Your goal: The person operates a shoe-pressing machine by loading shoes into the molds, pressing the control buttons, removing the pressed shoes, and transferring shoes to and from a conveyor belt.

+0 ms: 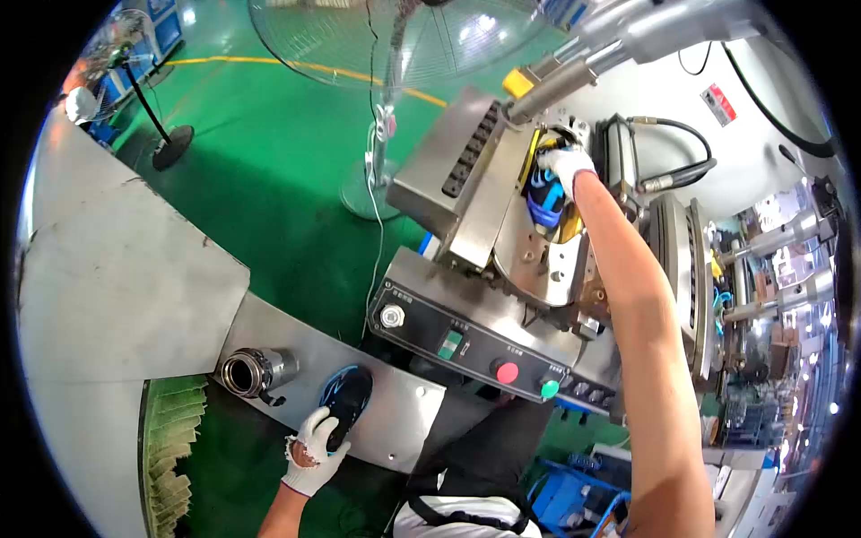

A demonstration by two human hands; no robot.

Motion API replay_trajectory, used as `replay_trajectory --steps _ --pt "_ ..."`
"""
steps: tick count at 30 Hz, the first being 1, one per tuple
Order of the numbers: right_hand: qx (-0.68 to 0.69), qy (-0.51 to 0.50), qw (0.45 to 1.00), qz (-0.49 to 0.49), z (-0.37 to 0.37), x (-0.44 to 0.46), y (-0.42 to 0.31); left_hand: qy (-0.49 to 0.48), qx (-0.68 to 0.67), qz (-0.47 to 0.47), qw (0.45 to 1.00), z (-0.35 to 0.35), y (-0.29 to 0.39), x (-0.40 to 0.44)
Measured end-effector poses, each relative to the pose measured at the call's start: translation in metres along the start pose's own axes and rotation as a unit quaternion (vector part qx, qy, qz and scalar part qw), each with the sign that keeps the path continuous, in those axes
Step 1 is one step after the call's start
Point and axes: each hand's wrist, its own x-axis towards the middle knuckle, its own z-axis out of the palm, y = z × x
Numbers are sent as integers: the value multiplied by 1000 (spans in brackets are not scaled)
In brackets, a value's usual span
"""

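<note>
The left hand point(314, 450), in a white knitted glove with a frayed cuff and a patch of bare skin showing, has its fingers partly curled, thumb apart, grasping the near end of a dark shoe point(346, 400). The shoe, black with bright blue trim, lies lengthwise on a smooth, brushed-metal surface point(408, 414) pierced by small round holes. Beside it (just to its left) a cylindrical steel flask point(260, 371) lies tilted with its round mouth uncovered; the inside looks dark, and whether it contains anything cannot be told. Beyond the surface runs a black control panel point(475, 350) with a round metal switch, a green rocker, a red button and a green one. Farther off, the right hand point(567, 167), also in a white glove, reaches into a metal machine point(538, 269) and touches the far end of a blue-and-black shoe point(545, 199), which sits in the machine between steel parts, a yellow piece beside it. Its fingers are bent over the shoe, but their tips are hidden, so how tightly they close cannot be told. Past the machine stands a fan point(395, 54) with a round wire cage and a pale base, on a glossy green floor point(260, 143) crossed by a yellow line; a smaller fan with a black base point(172, 147) stands at the upper left.
</note>
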Motion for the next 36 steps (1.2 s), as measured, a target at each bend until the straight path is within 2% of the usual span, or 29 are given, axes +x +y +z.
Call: replay_trajectory --steps 1,3,6,9,11,13,15,16,17,19,21,22,23,24,25,26,27,28,29,30,32,33,34,35,36 --pt "-29 36 998 31 11 -4 -8 -14 1 -3 1000 0 -1 1" --pt "-13 -25 998 62 6 2 13 13 -2 22 1000 3 0 7" --pt "-98 23 994 33 9 -32 33 20 -7 6 1000 7 5 14" --pt "-21 -53 997 43 -11 -60 12 30 -16 -26 999 17 13 17" --pt "-7 -100 995 -14 -24 -90 -7 59 -29 -70 995 29 28 17" --pt "-73 22 997 -18 -42 -178 -53 76 -45 -115 989 39 44 13" --pt "92 49 965 -239 -64 -282 -54 64 -41 -80 994 47 43 1" --pt "57 22 952 -301 -71 -324 -35 6 -42 -86 995 33 46 1" --pt "22 -7 933 -359 -77 -364 -12 -3 9 -25 1000 24 40 2" --pt "14 -28 933 -359 -71 -421 27 -48 91 24 994 3 36 17" --pt "-87 -11 951 -297 -56 -442 70 -123 112 181 969 -6 41 48" --pt "-183 -30 950 -251 -37 -438 100 -140 125 235 954 1 26 59" --pt "-357 10 894 -268 6 -429 162 -156 138 287 935 7 17 67" --pt "-401 31 868 -292 16 -429 183 -143 96 249 953 12 26 71" --pt "-444 51 837 -317 -8 -432 164 -144 113 320 930 11 39 82" --pt "-275 -115 930 -218 -32 -440 144 -126 96 274 949 11 54 79" --pt "-186 -135 954 -192 -57 -458 132 -105 77 225 966 8 93 77" --pt "-118 -115 958 -234 -66 -475 137 -89 64 257 960 5 124 78" --pt "-50 -97 955 -276 -75 -496 148 -89 60 236 966 4 153 76" --pt "8 -148 958 -246 -90 -521 152 -84 24 247 965 7 183 73" --pt "118 -181 943 -252 -104 -571 175 -89 -18 281 956 24 232 73" --pt "128 -223 946 -198 -104 -596 187 -100 -26 305 947 38 253 73" --pt "131 -214 948 -197 -104 -615 194 -114 -53 313 941 56 276 72" --pt "133 -199 953 -188 -107 -635 202 -129 -55 372 917 78 293 75" --pt "139 -142 965 -171 -110 -655 206 -155 -67 374 912 96 325 69"
